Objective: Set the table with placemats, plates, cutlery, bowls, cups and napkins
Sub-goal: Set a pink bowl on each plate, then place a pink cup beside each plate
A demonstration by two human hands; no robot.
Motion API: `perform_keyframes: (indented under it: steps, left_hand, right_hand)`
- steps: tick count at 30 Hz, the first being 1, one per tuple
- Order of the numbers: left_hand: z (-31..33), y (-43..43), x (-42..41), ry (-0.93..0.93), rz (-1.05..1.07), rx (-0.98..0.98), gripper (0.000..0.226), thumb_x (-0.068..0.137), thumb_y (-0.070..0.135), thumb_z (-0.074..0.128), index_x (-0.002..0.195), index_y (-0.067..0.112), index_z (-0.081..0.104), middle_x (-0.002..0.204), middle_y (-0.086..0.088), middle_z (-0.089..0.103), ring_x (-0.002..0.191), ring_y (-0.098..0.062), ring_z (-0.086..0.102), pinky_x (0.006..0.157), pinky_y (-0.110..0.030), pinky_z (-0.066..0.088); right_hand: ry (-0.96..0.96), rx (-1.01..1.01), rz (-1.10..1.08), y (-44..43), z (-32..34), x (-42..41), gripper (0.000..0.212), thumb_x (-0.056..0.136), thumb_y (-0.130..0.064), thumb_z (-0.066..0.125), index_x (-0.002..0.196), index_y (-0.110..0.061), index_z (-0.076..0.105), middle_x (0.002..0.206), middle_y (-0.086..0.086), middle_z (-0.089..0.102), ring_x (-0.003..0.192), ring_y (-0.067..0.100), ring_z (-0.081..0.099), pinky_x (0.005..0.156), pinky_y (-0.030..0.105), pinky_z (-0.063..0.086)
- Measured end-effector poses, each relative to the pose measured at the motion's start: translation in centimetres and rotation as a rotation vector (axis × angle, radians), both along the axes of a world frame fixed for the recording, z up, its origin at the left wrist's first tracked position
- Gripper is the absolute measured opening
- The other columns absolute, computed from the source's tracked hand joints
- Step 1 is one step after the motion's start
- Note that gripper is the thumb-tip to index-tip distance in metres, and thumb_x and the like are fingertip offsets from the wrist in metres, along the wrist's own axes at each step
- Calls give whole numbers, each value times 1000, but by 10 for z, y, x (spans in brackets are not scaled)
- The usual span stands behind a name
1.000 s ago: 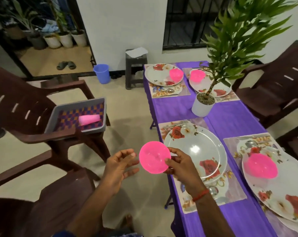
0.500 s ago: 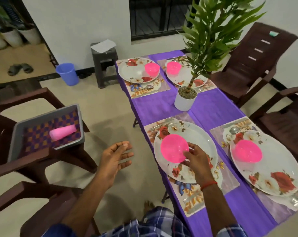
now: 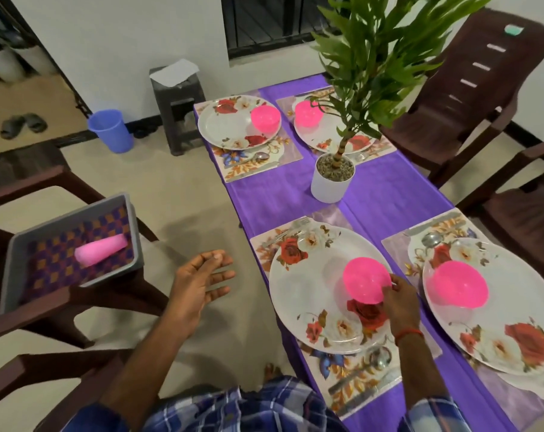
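"What's on the bench (image 3: 276, 198), from where you stand?"

"A purple cloth (image 3: 395, 188) covers the whole top. Four flowered mats lie on it, two by two: the near-left mat (image 3: 351, 378) and near-right mat (image 3: 392, 244) at this end, the far-left mat (image 3: 248, 163) and far-right mat (image 3: 384, 148) up by the wall."

"Anything in the middle?"

"A white pot (image 3: 329, 185) with a green plant, upright on the bare cloth between the pairs, just beside the far-right mat."

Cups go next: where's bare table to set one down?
Bare purple cloth flanks the plant pot, between far-left placemat and near-left placemat. Crowded: every setting; the near-left plate nearly covers its placemat, right hand holding a pink bowl there.
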State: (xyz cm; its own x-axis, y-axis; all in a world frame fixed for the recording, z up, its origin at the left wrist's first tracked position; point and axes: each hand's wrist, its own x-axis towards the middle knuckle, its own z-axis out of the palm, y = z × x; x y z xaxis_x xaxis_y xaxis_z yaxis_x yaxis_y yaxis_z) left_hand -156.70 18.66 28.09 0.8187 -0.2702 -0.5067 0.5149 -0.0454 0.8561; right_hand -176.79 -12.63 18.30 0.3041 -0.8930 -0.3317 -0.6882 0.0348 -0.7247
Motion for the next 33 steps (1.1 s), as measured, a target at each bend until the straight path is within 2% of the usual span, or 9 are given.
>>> perform_keyframes:
  steps: [6,9,11,13,18,22,28,30,33]
  left_hand:
    - [-4,-5,9,9,-21,31,14,99,25,63,108,19,71,109,-4,78,98,-26,74,77,-38,56]
    - [-1,-6,21,12,-24,28,14,99,25,63,108,19,71,108,-4,78,98,-25,73,79,-39,56]
    - [1,-3,30,10,-31,17,13,99,25,63,107,18,71,108,-5,78,98,-26,73,80,-40,56]
    - [3,3,42,7,-36,4,14,99,26,63,107,18,72,109,-5,78,98,-26,73,81,-41,56]
    - [7,28,87,-14,-25,-22,16,100,28,63,108,18,72,109,-2,78,97,-24,74,79,-38,57]
    - [11,60,128,-19,33,-53,14,101,26,61,106,19,72,105,0,79,94,-20,73,75,-34,56]
    - [4,121,173,-35,136,-20,15,100,26,62,109,19,71,110,0,77,99,-18,68,81,-35,50]
    - [2,146,185,-50,178,2,19,101,27,61,114,17,71,112,0,76,99,-16,66,79,-33,48]
    - [-3,180,200,-89,221,43,25,100,32,62,117,15,70,115,0,75,102,-16,64,83,-34,48]
  right_hand:
    - [98,-120,-3,-5,8,-5,29,95,-2,45,115,0,66,108,22,66,97,36,59,76,34,40]
    - [182,-244,45,-3,14,0,39,90,-4,54,129,-4,58,119,25,61,108,41,55,81,46,48]
    - [252,-342,99,-4,17,6,50,86,-5,62,135,-7,54,125,27,58,116,45,51,92,55,46]
    - [274,-431,167,-2,23,24,52,85,-9,68,135,-5,55,124,27,60,117,45,51,98,55,42]
    - [50,-524,373,39,54,115,40,87,-31,65,120,-9,66,115,16,68,112,39,56,100,43,34]
    - [-134,-441,551,107,77,201,25,89,-20,73,114,-18,70,115,3,68,112,26,53,98,35,35]
    - [-188,-360,876,211,87,301,28,89,-32,71,117,-25,68,116,-15,63,113,12,47,99,27,34]
    - [-193,-354,987,243,85,325,33,87,-40,66,118,-29,66,118,-14,64,116,17,50,100,29,37]
    - [-195,-327,1099,284,86,351,39,90,-34,71,127,-29,60,124,-11,60,120,16,45,103,32,38]
